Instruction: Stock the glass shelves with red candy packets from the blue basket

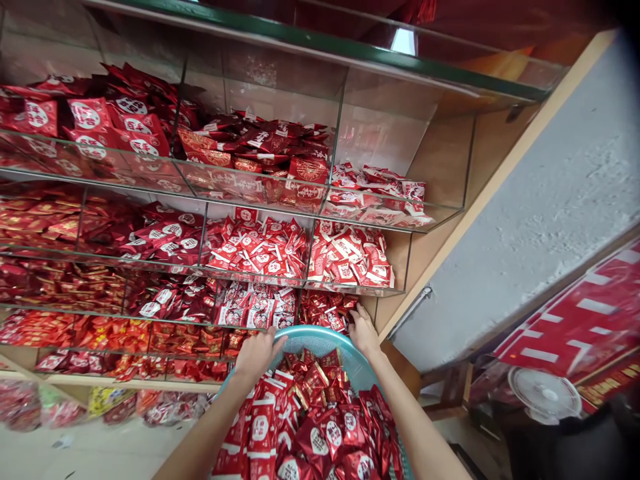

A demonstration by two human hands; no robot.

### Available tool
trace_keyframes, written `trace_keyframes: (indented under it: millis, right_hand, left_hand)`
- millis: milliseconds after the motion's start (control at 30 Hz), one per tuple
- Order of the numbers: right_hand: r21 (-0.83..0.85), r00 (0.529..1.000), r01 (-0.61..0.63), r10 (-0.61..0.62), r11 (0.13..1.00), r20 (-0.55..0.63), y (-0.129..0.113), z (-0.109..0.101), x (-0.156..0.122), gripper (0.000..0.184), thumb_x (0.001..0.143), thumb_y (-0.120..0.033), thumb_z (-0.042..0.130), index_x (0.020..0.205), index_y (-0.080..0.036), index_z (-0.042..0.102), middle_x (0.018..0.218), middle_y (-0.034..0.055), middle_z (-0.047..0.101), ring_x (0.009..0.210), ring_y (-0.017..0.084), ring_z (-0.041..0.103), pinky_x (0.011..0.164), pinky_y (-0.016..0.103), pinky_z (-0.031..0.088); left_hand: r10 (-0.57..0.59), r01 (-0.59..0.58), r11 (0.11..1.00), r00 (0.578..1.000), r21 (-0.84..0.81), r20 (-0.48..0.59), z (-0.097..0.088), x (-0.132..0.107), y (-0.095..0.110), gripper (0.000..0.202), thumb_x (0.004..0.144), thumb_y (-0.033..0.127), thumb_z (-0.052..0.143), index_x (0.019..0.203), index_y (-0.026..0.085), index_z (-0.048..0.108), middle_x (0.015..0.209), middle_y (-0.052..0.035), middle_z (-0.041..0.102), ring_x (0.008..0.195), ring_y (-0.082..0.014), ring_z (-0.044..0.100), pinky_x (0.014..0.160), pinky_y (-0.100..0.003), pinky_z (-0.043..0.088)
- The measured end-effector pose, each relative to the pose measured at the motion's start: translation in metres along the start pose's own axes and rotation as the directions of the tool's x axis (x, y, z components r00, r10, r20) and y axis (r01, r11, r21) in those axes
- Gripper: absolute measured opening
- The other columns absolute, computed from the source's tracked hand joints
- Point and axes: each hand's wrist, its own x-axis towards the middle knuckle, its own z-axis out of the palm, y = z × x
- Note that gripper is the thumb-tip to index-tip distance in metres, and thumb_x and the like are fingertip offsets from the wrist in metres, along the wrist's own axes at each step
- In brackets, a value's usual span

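A teal plastic basket (300, 333) full of red wrapped packets (320, 440) is in front of me, its far rim close to the shelves. My left hand (255, 353) is closed over the rim at the far left, thumb inward. Smaller red and gold packets (320, 380) lie at the basket's far end. Beyond the right rim, my right hand (365, 331) is at a low shelf compartment of dark red packets (325, 310). Its fingers are bent at the packets' right edge, and what they hold, if anything, is hidden.
Glass-divided shelves hold red and white packets (350, 253) and darker red packets (265, 140). Bagged goods (165, 407) lie under the lowest shelf. On the right are a grey wall (525, 233), a wooden stool (453, 393) and a white fan (545, 393).
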Motion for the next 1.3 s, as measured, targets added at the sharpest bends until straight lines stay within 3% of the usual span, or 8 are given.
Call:
trace_keyframes:
  millis: [167,400,533,633,767,967,1067,1300]
  right_hand:
    - [-0.034,0.998,-0.025,0.023,0.999,-0.050,-0.007,-0.004,-0.002,0.030,0.079,-0.030,0.043,0.101,-0.018,0.059,0.115,0.0091,0.053,0.106,0.020,0.047,0.082,0.026,0.037]
    - [0.030,0.987,-0.143,0.145,0.989,-0.073,-0.001,-0.014,0.004,0.035,0.087,-0.030,0.029,0.089,-0.017,0.062,0.077,0.0092,0.065,0.073,0.017,0.060,0.063,0.023,0.036]
    - [-0.023,0.989,-0.010,0.006,1.000,-0.145,0.002,-0.014,-0.003,0.036,0.087,-0.022,0.026,0.104,-0.017,0.057,0.095,0.0103,0.063,0.087,0.016,0.058,0.072,0.022,0.038]
    - [-0.170,0.977,0.122,-0.149,0.978,-0.154,0.008,-0.013,-0.013,0.039,0.082,-0.010,0.030,0.116,-0.016,0.050,0.119,0.0108,0.051,0.110,0.017,0.046,0.087,0.024,0.034]
    - [-0.276,0.966,0.248,-0.258,0.929,-0.001,0.010,-0.016,-0.019,0.033,0.076,-0.006,0.037,0.098,-0.012,0.061,0.118,0.0118,0.051,0.118,0.018,0.036,0.099,0.027,0.023]
    - [-0.198,0.995,0.099,-0.103,0.975,-0.010,-0.010,-0.024,0.000,0.037,0.078,-0.013,0.038,0.112,-0.015,0.050,0.110,0.0092,0.055,0.105,0.017,0.046,0.088,0.024,0.032]
    - [-0.209,0.997,0.039,-0.024,0.977,0.073,-0.018,-0.021,0.014,0.041,0.078,-0.021,0.044,0.119,-0.015,0.043,0.115,0.0121,0.052,0.106,0.021,0.046,0.086,0.027,0.033]
    - [-0.241,0.981,-0.014,0.059,0.970,0.183,-0.021,-0.010,0.026,0.038,0.074,-0.031,0.053,0.108,-0.013,0.049,0.106,0.0153,0.057,0.098,0.024,0.053,0.079,0.031,0.037]
  left_hand:
    - [-0.012,0.012,1.000,1.000,-0.005,0.009,0.000,0.000,0.000,0.059,0.084,0.053,0.012,0.108,0.014,0.048,0.079,-0.0130,0.064,0.075,-0.0240,0.062,0.064,-0.032,0.044]
    - [-0.020,0.021,1.000,1.000,-0.014,0.020,-0.001,-0.001,0.001,0.061,0.084,0.054,0.010,0.106,0.013,0.050,0.079,-0.0145,0.063,0.076,-0.0256,0.061,0.065,-0.033,0.044]
    - [-0.008,0.009,1.000,1.000,-0.006,0.020,-0.001,0.000,0.000,0.061,0.084,0.053,0.009,0.108,0.014,0.049,0.077,-0.0138,0.064,0.074,-0.0254,0.062,0.063,-0.033,0.044]
    - [0.000,0.000,1.000,1.000,0.010,0.003,-0.001,0.000,0.000,0.062,0.084,0.053,0.007,0.107,0.014,0.049,0.076,-0.0133,0.064,0.073,-0.0260,0.062,0.061,-0.033,0.044]
    - [-0.008,0.008,1.000,1.000,-0.010,0.024,-0.001,0.000,0.000,0.061,0.084,0.053,0.007,0.104,0.014,0.050,0.078,-0.0136,0.064,0.074,-0.0253,0.062,0.062,-0.033,0.044]
    - [-0.016,0.017,1.000,0.999,-0.007,0.029,-0.002,-0.001,0.001,0.060,0.085,0.052,0.009,0.109,0.013,0.048,0.080,-0.0143,0.063,0.077,-0.0244,0.061,0.065,-0.032,0.044]
    - [-0.018,0.019,1.000,1.000,-0.005,0.018,-0.003,-0.001,0.001,0.059,0.084,0.052,0.011,0.108,0.013,0.048,0.080,-0.0137,0.064,0.077,-0.0244,0.061,0.065,-0.032,0.044]
    - [-0.017,0.017,1.000,1.000,0.004,0.008,-0.005,-0.003,0.002,0.062,0.084,0.054,0.012,0.113,0.012,0.047,0.082,-0.0155,0.063,0.078,-0.0259,0.061,0.064,-0.033,0.044]
